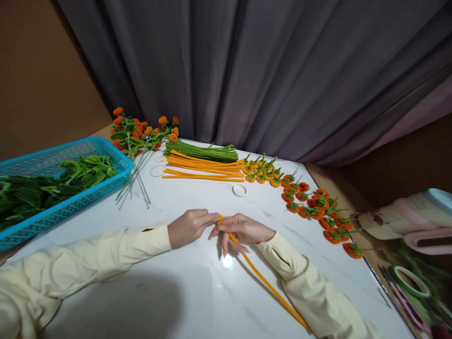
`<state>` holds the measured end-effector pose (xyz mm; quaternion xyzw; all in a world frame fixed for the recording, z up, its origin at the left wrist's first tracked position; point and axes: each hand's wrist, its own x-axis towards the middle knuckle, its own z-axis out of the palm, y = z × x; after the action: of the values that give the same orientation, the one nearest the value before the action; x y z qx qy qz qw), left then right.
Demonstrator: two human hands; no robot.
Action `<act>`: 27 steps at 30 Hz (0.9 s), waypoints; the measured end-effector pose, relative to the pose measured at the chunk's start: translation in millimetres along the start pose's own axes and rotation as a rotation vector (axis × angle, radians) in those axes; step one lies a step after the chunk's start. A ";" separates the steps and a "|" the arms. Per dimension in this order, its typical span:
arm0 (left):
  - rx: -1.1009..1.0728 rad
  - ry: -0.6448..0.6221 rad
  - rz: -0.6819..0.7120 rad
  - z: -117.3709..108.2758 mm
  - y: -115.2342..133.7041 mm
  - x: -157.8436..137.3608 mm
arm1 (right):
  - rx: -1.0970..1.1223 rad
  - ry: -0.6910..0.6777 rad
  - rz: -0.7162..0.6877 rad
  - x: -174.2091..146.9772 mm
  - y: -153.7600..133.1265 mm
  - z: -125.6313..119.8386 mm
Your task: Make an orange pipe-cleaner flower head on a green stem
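Note:
Between my hands, over the white tabletop (208,292), is a long orange pipe cleaner (270,285) with its upper end bent into a small knot or loop. My right hand (243,228) pinches it near that end, thumb and index finger closed while the other fingers hang loosely. From there the long tail runs down toward my right forearm. My left hand (192,227) has its fingers pressed together, with the tips touching the bent end. A white ring (239,190), like a tape roll, lies just beyond my hands.
Bundles of orange pipe cleaners (205,162) and green pipe cleaners (201,150) lie at the back. Yellow flower heads (261,177) and orange flower heads (332,235) line the right. A blue basket (81,190) of leaves stands left, near flower stems (141,129). Scissors (406,301) and green tape (411,281) sit right.

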<state>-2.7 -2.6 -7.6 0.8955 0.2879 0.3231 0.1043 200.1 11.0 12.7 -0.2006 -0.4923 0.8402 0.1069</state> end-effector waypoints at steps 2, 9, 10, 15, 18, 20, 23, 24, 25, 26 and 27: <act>0.012 0.001 0.013 0.4 -0.1 0.0 | 0.000 0.005 0.002 0.0 0.1 -0.2; -0.058 0.017 -0.004 -0.6 1.7 1.8 | -0.001 0.004 0.014 -0.1 -2.2 1.5; -0.059 0.002 -0.007 -0.9 1.8 1.8 | -0.002 0.003 0.013 -0.2 -2.3 1.6; -0.052 -0.015 0.005 -1.7 1.3 1.5 | -0.008 0.017 0.025 -0.5 -1.6 1.0; -0.067 -0.009 0.008 -2.5 2.0 2.4 | -0.009 0.027 0.037 -0.5 -1.6 1.3; -0.075 -0.012 0.005 -2.9 2.6 3.0 | -0.011 0.029 0.036 -0.5 -1.9 1.7; -0.086 -0.012 -0.002 -2.6 3.0 2.7 | -0.008 0.019 0.024 -0.4 -2.0 1.8; -0.093 -0.011 -0.005 -2.4 3.1 2.4 | -0.006 0.015 0.021 -0.4 -1.9 1.6; -0.104 -0.011 -0.011 -2.4 3.3 2.1 | -0.004 0.012 0.020 -0.3 -1.7 1.4; -0.120 -0.013 -0.025 -2.6 3.5 1.9 | -0.003 0.011 0.018 -0.3 -1.5 1.2; -0.144 -0.014 -0.052 -3.2 4.0 2.1 | -0.004 0.012 0.015 -0.2 -1.3 1.0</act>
<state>-1.6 -4.6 -2.6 0.8800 0.2866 0.3339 0.1788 199.8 10.8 14.3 -0.2094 -0.4916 0.8390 0.1030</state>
